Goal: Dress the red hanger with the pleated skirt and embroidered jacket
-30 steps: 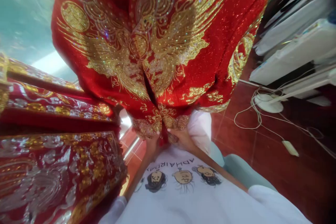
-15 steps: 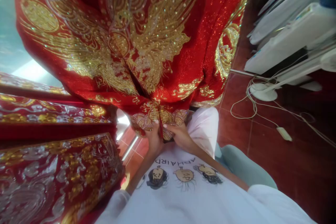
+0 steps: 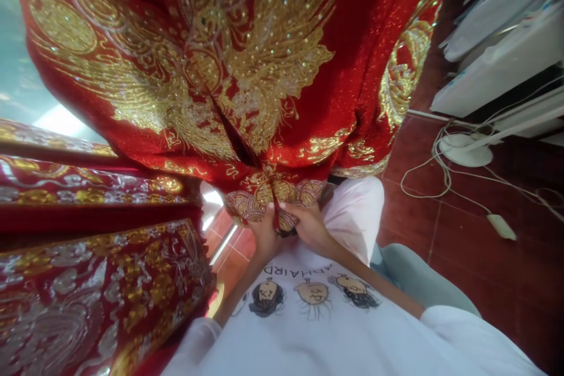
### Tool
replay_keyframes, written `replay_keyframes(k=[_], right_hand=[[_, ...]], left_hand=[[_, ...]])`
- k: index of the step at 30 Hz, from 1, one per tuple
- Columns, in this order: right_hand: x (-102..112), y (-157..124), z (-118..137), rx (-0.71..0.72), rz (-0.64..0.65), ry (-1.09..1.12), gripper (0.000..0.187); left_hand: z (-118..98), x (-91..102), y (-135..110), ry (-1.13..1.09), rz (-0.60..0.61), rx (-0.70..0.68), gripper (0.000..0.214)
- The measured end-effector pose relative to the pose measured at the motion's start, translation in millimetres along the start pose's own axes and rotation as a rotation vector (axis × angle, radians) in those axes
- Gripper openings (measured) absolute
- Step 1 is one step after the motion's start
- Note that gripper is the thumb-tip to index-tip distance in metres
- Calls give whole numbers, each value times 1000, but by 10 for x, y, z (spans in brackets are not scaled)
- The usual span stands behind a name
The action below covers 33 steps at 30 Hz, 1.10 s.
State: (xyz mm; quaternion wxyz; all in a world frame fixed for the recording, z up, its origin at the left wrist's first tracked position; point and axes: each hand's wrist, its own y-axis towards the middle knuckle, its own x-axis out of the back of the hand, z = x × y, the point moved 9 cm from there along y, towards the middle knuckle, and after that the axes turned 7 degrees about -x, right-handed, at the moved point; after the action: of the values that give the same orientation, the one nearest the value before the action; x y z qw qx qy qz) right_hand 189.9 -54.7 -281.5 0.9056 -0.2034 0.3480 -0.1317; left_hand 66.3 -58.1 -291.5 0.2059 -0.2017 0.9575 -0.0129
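Observation:
A red jacket [image 3: 352, 59] with gold sequined and beaded bird embroidery fills the upper middle of the head view. Its front opening runs down to a hem of gold scallop patterns. My left hand [image 3: 264, 229] grips that hem on the left side of the opening, thumb on top and fingers hidden beneath the cloth. Just across the slit, my right hand [image 3: 311, 226] pinches the other edge the same way. Both thumbs lie close to the slit, a small gap apart, near my lap.
Red panels with gold and silver embroidery [image 3: 110, 282] stand close on the left. A white stand base [image 3: 467, 150], loose cables and a white adapter [image 3: 501, 227] lie on the red tiled floor [image 3: 409, 211] at right. White panels [image 3: 502, 59] lean behind them.
The view has shifted slightly, so the items on the right appear further right. Both hands keep their hold on the jacket hem, with little movement.

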Motion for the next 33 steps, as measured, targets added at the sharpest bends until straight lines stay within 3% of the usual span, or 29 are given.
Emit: replay_keyframes(k=[6, 11, 16, 21, 26, 33], right_hand=[[11, 12, -91, -6, -64, 12, 41], [-50, -37, -136, -50, -12, 4, 33], [-43, -43, -88, -48, -26, -4, 36], [-12, 45, -69, -73, -33, -68, 44], [-17, 93, -73, -77, -59, -29, 53], [-88, 62, -176, -76, 0, 2, 43]], left_hand=[[-85, 38, -12, -39, -12, 55, 67], [-61, 59, -35, 22, 68, 182, 50], [-120, 128, 58, 80, 47, 90, 41], [-16, 255, 88, 168, 9, 94, 40], [97, 261, -7, 85, 7, 100, 55], [163, 83, -110, -241, 32, 127, 67]])
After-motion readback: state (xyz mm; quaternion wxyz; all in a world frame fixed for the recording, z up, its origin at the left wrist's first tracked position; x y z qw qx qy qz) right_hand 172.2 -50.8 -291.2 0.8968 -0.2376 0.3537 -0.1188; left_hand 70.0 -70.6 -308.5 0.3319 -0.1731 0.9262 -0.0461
